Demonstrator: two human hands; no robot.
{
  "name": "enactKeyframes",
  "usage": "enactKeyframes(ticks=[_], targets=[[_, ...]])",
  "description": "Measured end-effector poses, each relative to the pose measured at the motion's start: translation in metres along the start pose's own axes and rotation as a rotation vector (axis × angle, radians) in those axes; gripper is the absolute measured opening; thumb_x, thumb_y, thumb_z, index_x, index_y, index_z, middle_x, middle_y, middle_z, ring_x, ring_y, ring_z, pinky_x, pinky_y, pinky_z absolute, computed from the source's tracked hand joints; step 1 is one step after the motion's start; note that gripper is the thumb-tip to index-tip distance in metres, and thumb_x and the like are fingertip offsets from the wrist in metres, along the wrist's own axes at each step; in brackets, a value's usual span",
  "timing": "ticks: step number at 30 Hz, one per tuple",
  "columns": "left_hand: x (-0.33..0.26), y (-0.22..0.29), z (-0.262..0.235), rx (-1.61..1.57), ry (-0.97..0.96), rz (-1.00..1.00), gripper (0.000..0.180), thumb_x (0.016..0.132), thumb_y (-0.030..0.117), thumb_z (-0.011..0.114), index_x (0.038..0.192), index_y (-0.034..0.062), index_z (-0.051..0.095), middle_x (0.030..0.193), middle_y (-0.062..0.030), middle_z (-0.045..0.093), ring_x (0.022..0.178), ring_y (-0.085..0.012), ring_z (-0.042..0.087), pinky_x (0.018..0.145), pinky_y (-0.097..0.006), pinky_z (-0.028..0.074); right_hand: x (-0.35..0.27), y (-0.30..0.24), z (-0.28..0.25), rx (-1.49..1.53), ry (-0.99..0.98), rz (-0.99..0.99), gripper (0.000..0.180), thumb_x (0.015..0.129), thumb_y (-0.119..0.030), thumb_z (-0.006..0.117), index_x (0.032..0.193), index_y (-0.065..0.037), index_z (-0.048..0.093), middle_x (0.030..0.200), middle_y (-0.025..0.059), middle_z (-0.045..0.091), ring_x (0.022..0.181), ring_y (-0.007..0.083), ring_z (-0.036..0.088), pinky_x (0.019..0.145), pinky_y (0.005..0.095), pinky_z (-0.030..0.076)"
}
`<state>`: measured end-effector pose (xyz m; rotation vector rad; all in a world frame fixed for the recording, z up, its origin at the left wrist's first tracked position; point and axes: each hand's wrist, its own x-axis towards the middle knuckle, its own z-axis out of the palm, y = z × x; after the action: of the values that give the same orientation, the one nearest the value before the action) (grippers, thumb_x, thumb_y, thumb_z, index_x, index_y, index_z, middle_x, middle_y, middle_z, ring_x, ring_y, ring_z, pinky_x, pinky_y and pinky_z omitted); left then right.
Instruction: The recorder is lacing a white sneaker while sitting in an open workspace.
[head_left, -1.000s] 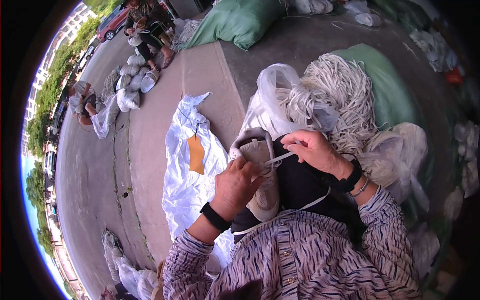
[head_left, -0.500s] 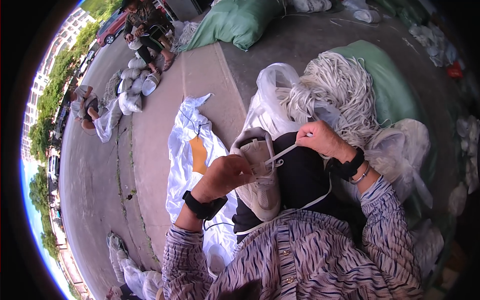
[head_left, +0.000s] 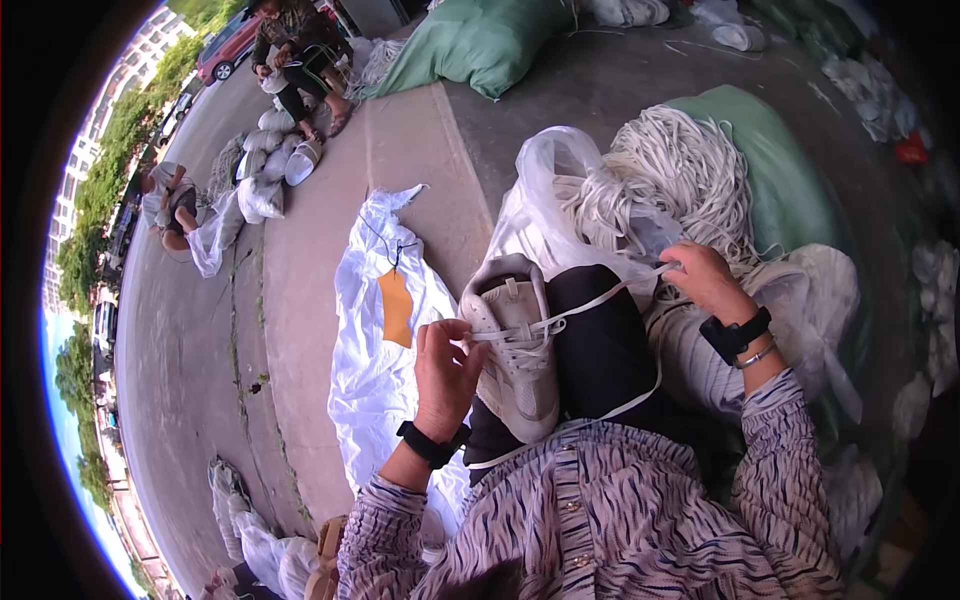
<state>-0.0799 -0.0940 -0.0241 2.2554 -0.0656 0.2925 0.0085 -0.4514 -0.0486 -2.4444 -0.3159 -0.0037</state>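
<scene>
A pale beige sneaker (head_left: 530, 397) rests on my lap over dark trousers (head_left: 598, 345), its collar pointing away from me. A flat white shoelace (head_left: 598, 301) runs through its upper eyelets and stretches out to both sides. At the shoe's left edge, my left hand (head_left: 446, 372) is closed in a pinch on one side of the lace. Out to the right, above the lap, my right hand (head_left: 706, 283) pinches the other side, which is drawn tight. Another length of lace hangs in a loop over my right thigh.
A heap of white laces (head_left: 685, 180) lies beyond my right hand, beside a clear plastic bag (head_left: 520, 215) and a green sack (head_left: 790, 180). To the left is a white sheet (head_left: 365, 370) with an orange tag (head_left: 397, 308). Two people sit at the far left near stuffed bags (head_left: 262, 198).
My right hand has moved right, drawing out more lace. My left hand has shifted left and down, from over the laces to the shoe's left side.
</scene>
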Motion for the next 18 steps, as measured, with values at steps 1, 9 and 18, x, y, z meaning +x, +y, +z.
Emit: enactKeyframes(ticks=[1,9,18], targets=[[-0.006,-0.009,-0.002,-0.078,-0.054,-0.113,0.02,0.077,0.001,0.068,0.09,0.0013,0.052,0.081,-0.0051,0.055,0.067,-0.012,0.054,0.061,-0.023,0.046,0.003,-0.017,0.002,-0.031,0.055,-0.068,0.013,0.073,-0.013,0.067,0.079,-0.002,0.063,0.078,0.0117,0.063,0.074,0.0281,0.062,0.066,0.0358,0.048],[-0.009,-0.008,-0.005,-0.053,-0.106,-0.158,0.018,0.079,0.008,0.069,0.083,0.0008,0.052,0.076,-0.008,0.055,0.066,-0.0171,0.056,0.062,-0.029,0.047,-0.007,-0.133,0.066,0.065,-0.12,-0.633,0.016,0.073,-0.015,0.068,0.083,-0.005,0.061,0.076,0.0078,0.054,0.073,0.028,0.059,0.064,0.037,0.048],[-0.005,-0.001,-0.025,-0.438,-0.103,-0.183,0.012,0.088,0.009,0.058,0.09,0.0043,0.047,0.075,-0.0021,0.053,0.053,-0.0071,0.046,0.048,-0.023,0.038,0.007,-0.119,0.046,0.142,-0.468,-0.359,0.016,0.075,-0.017,0.064,0.077,-0.001,0.064,0.073,0.0138,0.063,0.07,0.0287,0.062,0.065,0.0355,0.047]])
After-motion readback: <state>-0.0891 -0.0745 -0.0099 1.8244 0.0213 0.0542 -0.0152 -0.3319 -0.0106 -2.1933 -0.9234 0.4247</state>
